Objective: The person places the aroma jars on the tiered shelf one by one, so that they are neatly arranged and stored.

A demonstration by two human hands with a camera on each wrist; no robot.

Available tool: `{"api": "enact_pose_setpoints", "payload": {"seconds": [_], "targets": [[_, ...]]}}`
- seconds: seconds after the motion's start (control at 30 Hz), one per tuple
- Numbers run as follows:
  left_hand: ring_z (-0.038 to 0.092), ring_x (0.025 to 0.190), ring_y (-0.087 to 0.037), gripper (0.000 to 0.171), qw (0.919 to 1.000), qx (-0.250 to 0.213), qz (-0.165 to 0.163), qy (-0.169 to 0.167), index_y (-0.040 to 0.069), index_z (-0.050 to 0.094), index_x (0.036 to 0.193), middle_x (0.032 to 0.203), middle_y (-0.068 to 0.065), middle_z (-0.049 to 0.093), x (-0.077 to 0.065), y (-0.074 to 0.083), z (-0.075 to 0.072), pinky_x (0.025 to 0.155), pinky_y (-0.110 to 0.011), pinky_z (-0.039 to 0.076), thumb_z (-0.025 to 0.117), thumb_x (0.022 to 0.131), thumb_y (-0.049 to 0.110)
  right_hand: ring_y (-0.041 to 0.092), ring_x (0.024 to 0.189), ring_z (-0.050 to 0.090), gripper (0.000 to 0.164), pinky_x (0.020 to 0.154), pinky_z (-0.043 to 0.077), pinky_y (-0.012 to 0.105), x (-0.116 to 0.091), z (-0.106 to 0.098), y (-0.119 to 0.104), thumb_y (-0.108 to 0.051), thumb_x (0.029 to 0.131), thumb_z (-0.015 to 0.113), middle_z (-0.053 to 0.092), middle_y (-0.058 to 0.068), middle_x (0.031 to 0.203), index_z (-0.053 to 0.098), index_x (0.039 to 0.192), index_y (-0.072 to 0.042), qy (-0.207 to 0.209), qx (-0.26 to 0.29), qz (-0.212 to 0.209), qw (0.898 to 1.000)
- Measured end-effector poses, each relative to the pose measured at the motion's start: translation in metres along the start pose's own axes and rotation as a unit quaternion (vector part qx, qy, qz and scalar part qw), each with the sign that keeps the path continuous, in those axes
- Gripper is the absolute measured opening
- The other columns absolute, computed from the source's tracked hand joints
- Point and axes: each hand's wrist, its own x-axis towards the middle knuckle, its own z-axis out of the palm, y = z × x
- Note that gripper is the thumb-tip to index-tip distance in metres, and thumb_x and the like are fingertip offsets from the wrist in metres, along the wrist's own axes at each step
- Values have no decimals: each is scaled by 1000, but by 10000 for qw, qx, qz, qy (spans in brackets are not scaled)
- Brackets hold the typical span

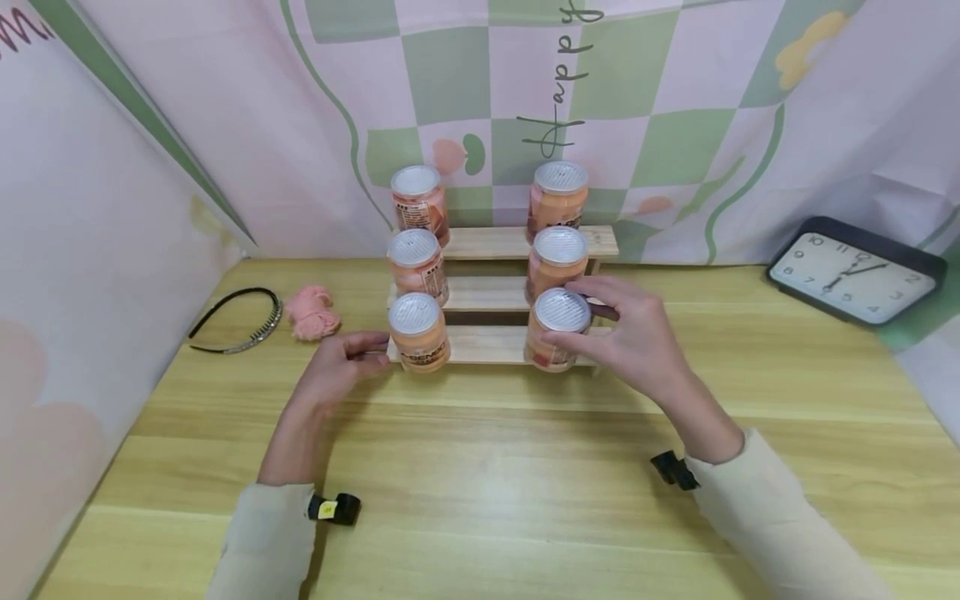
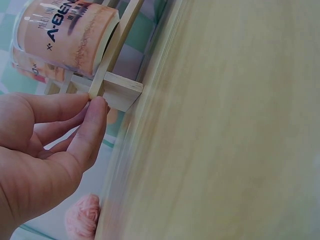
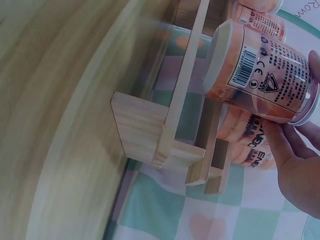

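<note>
A three-tier wooden rack (image 1: pixel 487 343) stands at the back of the table, holding orange-pink jars with clear ribbed lids in a left and a right column. My right hand (image 1: pixel 637 337) grips the front right jar (image 1: pixel 551 346) near its lid, thumb in front and fingers behind; whether its base touches the board I cannot tell. In the right wrist view this jar (image 3: pixel 265 75) shows a barcode label. My left hand (image 1: pixel 337 371) pinches the left end of the lowest board (image 2: pixel 98 89) between thumb and fingers, beside the front left jar (image 1: pixel 420 342).
Left of the rack lie a pink bundle of yarn (image 1: pixel 312 313) and a black headband (image 1: pixel 258 337) with a sparkling section. A black-framed clock (image 1: pixel 855 271) leans back at the far right. A green-and-white checked cloth (image 1: pixel 525 75) hangs behind the rack.
</note>
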Motion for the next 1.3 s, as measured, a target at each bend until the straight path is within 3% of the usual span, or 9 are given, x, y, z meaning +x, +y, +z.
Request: {"api": "enact_pose_setpoints", "payload": {"seconds": [0.37, 0.83, 1.13, 1.3], "targets": [[60, 115, -31, 44, 10000, -79, 3, -14, -7, 57, 137, 132, -23, 62, 2, 0, 1, 88, -27, 50, 66, 95, -1, 26, 98, 67, 50, 78, 52, 12, -1, 5, 3, -10, 69, 95, 70, 14, 114, 72, 111, 5, 80, -391, -84, 9992], [60, 115, -31, 44, 9999, -127, 55, -25, -9, 57, 137, 132, -24, 62, 3, -1, 0, 89, -27, 50, 67, 94, -1, 25, 101, 66, 56, 79, 54, 15, -2, 8, 8, -10, 66, 96, 66, 13, 113, 68, 113, 4, -9, -477, -65, 9988], [60, 115, -31, 43, 9999, -101, 6, -25, -8, 57, 137, 131, -24, 62, 2, -1, 0, 89, -28, 50, 66, 95, -1, 28, 103, 65, 59, 82, 59, 38, -3, 7, 7, -14, 68, 96, 66, 13, 114, 66, 115, 4, -146, -519, 151, 9984], [59, 116, -32, 44, 10000, -74, -5, -59, -9, 56, 137, 132, -24, 61, 2, 0, -1, 92, -30, 49, 65, 95, -1, 28, 104, 65, 60, 82, 58, 44, -3, 7, 8, -15, 69, 96, 65, 12, 115, 66, 117, 3, -192, -485, 176, 9985]]}}
